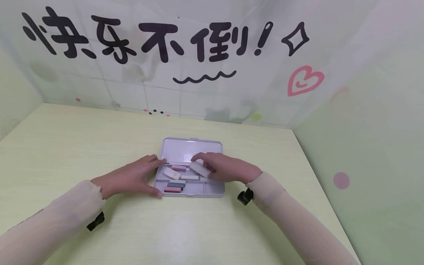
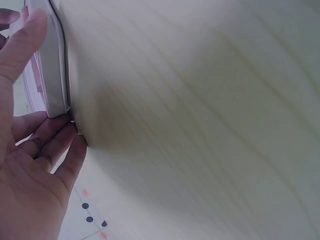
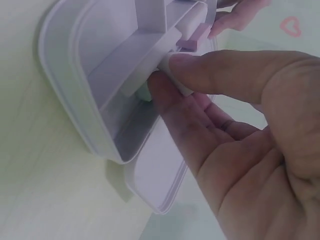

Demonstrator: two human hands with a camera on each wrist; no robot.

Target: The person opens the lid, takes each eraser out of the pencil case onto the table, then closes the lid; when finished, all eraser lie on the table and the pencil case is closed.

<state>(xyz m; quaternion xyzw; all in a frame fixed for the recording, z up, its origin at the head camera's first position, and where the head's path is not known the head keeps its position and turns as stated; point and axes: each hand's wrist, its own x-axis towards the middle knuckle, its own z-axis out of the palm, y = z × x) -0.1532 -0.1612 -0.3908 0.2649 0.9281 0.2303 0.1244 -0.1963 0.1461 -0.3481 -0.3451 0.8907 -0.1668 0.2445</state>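
A pale lilac case [image 1: 213, 188] lies on the table with its lid [image 1: 179, 149] folded back. My left hand [image 1: 134, 176] holds the case's left side, thumb at the near corner and fingers by the hinge. My right hand [image 1: 228, 167] pinches a white block [image 1: 200, 169], eraser-like, over the case's upper compartment. That compartment also contains a pink block [image 1: 179, 168], a white eraser [image 1: 171, 173] and a slim white block [image 1: 190, 177]. In the lower left compartment are a blue-grey block [image 1: 175, 185] and a pink block [image 1: 172, 190]. Part of a green block [image 3: 145, 92] shows beneath my right fingertips.
The pale wooden table [image 1: 99, 129] extends around the case on every side. Behind it rises a wall [image 1: 212, 99] with large black lettering, and another wall [image 1: 364, 165] borders the right. Both wrists wear dark clips [image 1: 245, 197].
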